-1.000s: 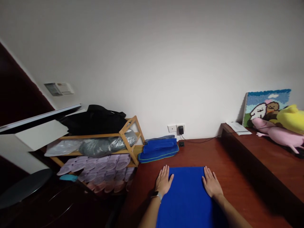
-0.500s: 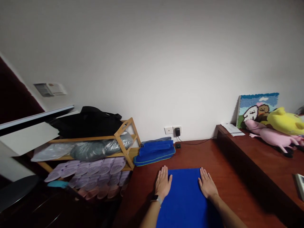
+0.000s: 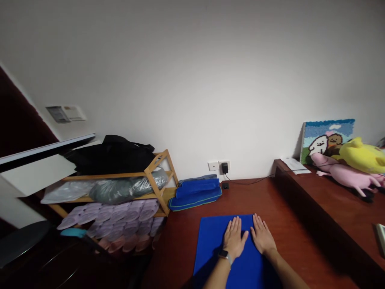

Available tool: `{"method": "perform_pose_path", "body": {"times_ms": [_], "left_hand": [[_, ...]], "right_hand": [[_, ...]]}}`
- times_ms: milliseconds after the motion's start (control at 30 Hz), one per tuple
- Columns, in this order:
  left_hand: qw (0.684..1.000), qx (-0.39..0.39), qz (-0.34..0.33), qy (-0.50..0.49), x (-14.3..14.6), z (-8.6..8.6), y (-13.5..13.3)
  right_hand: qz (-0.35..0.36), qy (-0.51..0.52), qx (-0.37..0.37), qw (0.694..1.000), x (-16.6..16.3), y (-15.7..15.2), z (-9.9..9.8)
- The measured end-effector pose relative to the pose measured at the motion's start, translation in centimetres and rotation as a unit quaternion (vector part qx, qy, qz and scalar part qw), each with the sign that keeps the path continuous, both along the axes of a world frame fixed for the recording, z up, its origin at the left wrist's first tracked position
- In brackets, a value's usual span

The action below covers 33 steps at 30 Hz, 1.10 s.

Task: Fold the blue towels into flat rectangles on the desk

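A blue cloth (image 3: 210, 237) lies spread flat on the reddish-brown wooden table (image 3: 180, 237), its near end running out of the picture. My left hand (image 3: 235, 240) rests flat on the cloth, right of its middle, fingers stretched out; a watch (image 3: 225, 255) is on that wrist. On the cloth's right edge lies my right hand (image 3: 264, 236), palm down with the fingers extended. The two thumbs are close together. Neither hand grips anything.
Folded blue cloths (image 3: 197, 192) are stacked at the table's back left. A wooden rack (image 3: 156, 188) with slippers and a black bag (image 3: 114, 154) stands at left. At right, a raised ledge (image 3: 321, 188) holds plush toys (image 3: 343, 172) and a picture (image 3: 331, 136). A charger (image 3: 224, 167) sits in the wall socket.
My left hand has slid right across the cloth, from its left edge toward my right hand, uncovering the far left corner. My right hand has stayed nearly in place.
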<state>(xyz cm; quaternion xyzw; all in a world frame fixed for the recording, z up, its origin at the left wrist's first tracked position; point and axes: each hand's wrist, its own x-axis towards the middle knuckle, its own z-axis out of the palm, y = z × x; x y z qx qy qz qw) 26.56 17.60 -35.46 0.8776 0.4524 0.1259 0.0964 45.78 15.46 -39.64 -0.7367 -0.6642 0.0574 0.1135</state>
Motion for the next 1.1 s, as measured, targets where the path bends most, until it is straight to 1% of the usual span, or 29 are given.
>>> {"method": "perform_pose_path", "body": {"times_ms": [133, 233, 300, 400, 500, 600, 667, 767, 800, 867, 933, 1000, 1100], "left_hand": [[0.997, 0.004, 0.071, 0.036, -5.6, 0.5, 1.9], [0.990, 0.007, 0.127, 0.055, -10.0, 0.3, 3.1], [0.987, 0.016, 0.151, 0.059, -12.4, 0.0, 3.6], [0.983, 0.017, 0.170, 0.066, -14.3, 0.1, 4.0], [0.983, 0.012, 0.168, 0.070, -14.6, 1.0, 3.9], [0.986, 0.031, 0.155, 0.053, -13.4, 2.0, 2.7], [0.991, 0.053, 0.114, 0.033, -11.4, 2.1, 1.1], [0.997, 0.069, 0.019, 0.004, -7.0, 1.7, -2.0], [0.998, 0.066, -0.005, -0.003, -5.3, 1.5, -3.0], [0.998, 0.053, -0.033, -0.015, -2.0, 1.1, -4.7], [0.998, 0.032, -0.044, -0.023, 0.8, 0.7, -5.8], [0.999, 0.009, -0.041, -0.025, 2.5, 0.3, -6.3], [1.000, -0.007, -0.022, -0.018, 3.0, -0.3, -6.3]], "right_hand": [[-0.007, 0.010, 0.005, 1.000, -0.3, -0.2, 0.4], [-0.007, 0.011, -0.001, 1.000, -0.3, -0.2, 0.2], [-0.008, 0.007, -0.007, 1.000, -0.3, -0.1, 0.2], [-0.011, 0.006, -0.015, 1.000, -0.3, 0.2, 1.0], [-0.016, 0.013, -0.050, 0.999, -0.4, -0.1, 2.6], [-0.018, 0.016, -0.047, 0.999, -0.5, -1.5, 3.8], [-0.019, 0.013, -0.024, 0.999, -0.7, -3.1, 3.9], [-0.021, 0.014, -0.018, 1.000, -1.3, -5.4, 3.2], [-0.020, 0.016, -0.024, 0.999, -1.5, -5.9, 2.8], [-0.015, 0.016, -0.038, 0.999, -1.8, -6.5, 2.1], [-0.008, 0.008, -0.040, 0.999, -1.9, -6.6, 1.4], [-0.002, -0.003, -0.030, 1.000, -1.9, -6.5, 0.8], [0.002, -0.006, -0.022, 1.000, -1.8, -6.5, 0.7]]}}
